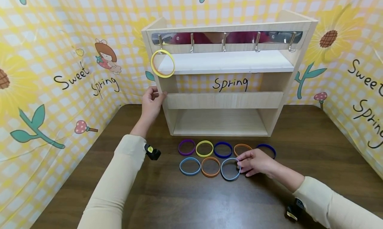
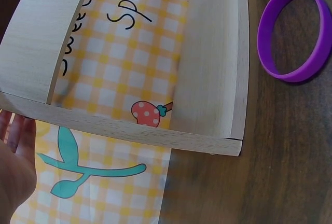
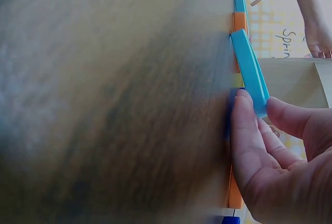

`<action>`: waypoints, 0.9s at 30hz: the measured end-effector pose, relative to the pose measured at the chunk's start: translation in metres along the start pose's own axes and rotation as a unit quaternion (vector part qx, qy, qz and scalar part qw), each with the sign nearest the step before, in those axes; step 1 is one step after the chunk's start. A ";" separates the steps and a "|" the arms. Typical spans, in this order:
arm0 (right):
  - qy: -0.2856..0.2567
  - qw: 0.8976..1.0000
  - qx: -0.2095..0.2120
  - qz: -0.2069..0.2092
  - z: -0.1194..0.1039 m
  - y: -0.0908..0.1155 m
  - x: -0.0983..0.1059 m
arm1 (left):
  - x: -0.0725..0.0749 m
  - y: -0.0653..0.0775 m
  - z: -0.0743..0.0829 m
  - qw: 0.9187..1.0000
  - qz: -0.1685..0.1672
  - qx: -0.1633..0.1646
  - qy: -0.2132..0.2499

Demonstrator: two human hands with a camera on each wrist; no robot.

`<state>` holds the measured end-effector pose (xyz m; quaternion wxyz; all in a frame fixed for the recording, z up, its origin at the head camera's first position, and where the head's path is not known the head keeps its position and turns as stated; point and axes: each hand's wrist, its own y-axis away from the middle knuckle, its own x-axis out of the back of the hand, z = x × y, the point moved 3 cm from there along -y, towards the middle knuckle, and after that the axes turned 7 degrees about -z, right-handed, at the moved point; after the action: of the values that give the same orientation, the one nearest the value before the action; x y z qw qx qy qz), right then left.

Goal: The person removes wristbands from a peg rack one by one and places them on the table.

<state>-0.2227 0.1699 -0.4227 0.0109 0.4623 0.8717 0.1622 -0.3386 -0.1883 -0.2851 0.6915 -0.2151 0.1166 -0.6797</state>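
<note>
My right hand (image 1: 254, 163) pinches a light blue wristband (image 1: 229, 178) between thumb and fingers at its right side. In the right wrist view that band is tilted, its near side raised off the table. At the left side panel of a wooden hook rack (image 1: 225, 101), my left hand (image 1: 152, 104) grips the edge; the panel hides some fingertips in the left wrist view. A yellow wristband (image 1: 153, 67) hangs from the leftmost hook (image 1: 160, 41).
Before the rack lie purple (image 1: 179, 151), yellow (image 1: 204, 155), dark blue (image 1: 222, 156), orange (image 1: 210, 175) and blue (image 1: 190, 173) wristbands in two rows. Another orange band (image 1: 243, 145) and dark blue band (image 1: 270, 147) are partly behind my right hand. Checked cloth (image 1: 74, 106) surrounds the brown table (image 1: 179, 205).
</note>
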 end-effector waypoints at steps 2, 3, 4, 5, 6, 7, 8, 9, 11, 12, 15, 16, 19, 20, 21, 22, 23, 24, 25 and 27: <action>0.003 1.000 0.000 0.001 0.000 0.001 0.000 | 0.000 0.000 0.000 1.000 0.000 0.000 -0.001; 0.005 1.000 0.000 0.003 0.000 0.001 0.000 | 0.000 0.000 0.001 1.000 -0.001 0.001 -0.001; 0.007 1.000 0.000 0.005 0.000 0.001 -0.001 | 0.000 0.000 0.001 1.000 -0.002 0.001 -0.002; 0.009 1.000 -0.001 0.006 0.000 0.001 -0.001 | 0.000 0.000 0.001 1.000 -0.002 0.002 -0.002; 0.011 1.000 -0.002 0.008 0.001 0.001 -0.001 | 0.000 0.001 0.001 1.000 -0.002 0.003 -0.002; 0.013 1.000 -0.002 0.010 0.001 0.001 -0.001 | 0.000 0.001 0.002 1.000 -0.001 0.004 -0.003; 0.014 1.000 -0.003 0.012 0.001 0.001 -0.001 | 0.000 0.001 0.002 1.000 -0.002 0.005 -0.003; 0.015 1.000 -0.004 0.015 0.001 0.001 -0.001 | 0.000 0.001 0.002 1.000 -0.002 0.004 -0.003; 0.019 1.000 -0.005 0.019 0.001 0.002 -0.001 | 0.000 0.001 0.001 1.000 -0.001 0.004 -0.003; 0.022 1.000 -0.005 0.021 0.001 0.002 -0.001 | 0.000 0.001 0.001 1.000 -0.001 0.003 -0.004; 0.027 0.999 -0.004 0.029 0.000 0.003 -0.002 | 0.000 0.001 0.002 1.000 -0.001 0.002 -0.003; 0.029 0.999 -0.004 0.031 0.000 0.003 -0.002 | -0.001 0.001 0.002 1.000 0.000 0.002 -0.003; 0.032 0.999 -0.004 0.038 -0.001 0.004 -0.003 | -0.001 0.001 0.003 1.000 0.001 0.001 0.000; 0.033 0.999 -0.005 0.040 -0.001 0.004 -0.003 | -0.001 0.002 0.003 1.000 0.002 0.001 0.000; 0.035 0.999 -0.005 0.041 -0.001 0.004 -0.003 | -0.001 0.002 0.003 1.000 0.002 0.002 0.001; 0.037 0.998 -0.005 0.042 -0.001 0.004 -0.003 | -0.002 0.002 0.003 1.000 0.003 0.002 0.002; 0.038 0.998 -0.005 0.042 -0.001 0.004 -0.003 | -0.002 0.002 0.003 1.000 0.004 0.003 0.003; 0.039 0.998 -0.005 0.043 -0.001 0.004 -0.003 | -0.002 0.002 0.003 1.000 0.005 0.004 0.002; 0.041 0.998 -0.004 0.043 -0.001 0.004 -0.003 | -0.002 0.002 0.003 1.000 0.005 0.005 0.002; 0.043 0.998 -0.003 0.044 -0.001 0.004 -0.002 | -0.002 0.002 0.003 1.000 0.006 0.005 0.001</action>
<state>-0.2183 0.1697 -0.4205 -0.0325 0.4923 0.8498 0.1853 -0.3358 -0.1859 -0.2831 0.6966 -0.2100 0.1155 -0.6762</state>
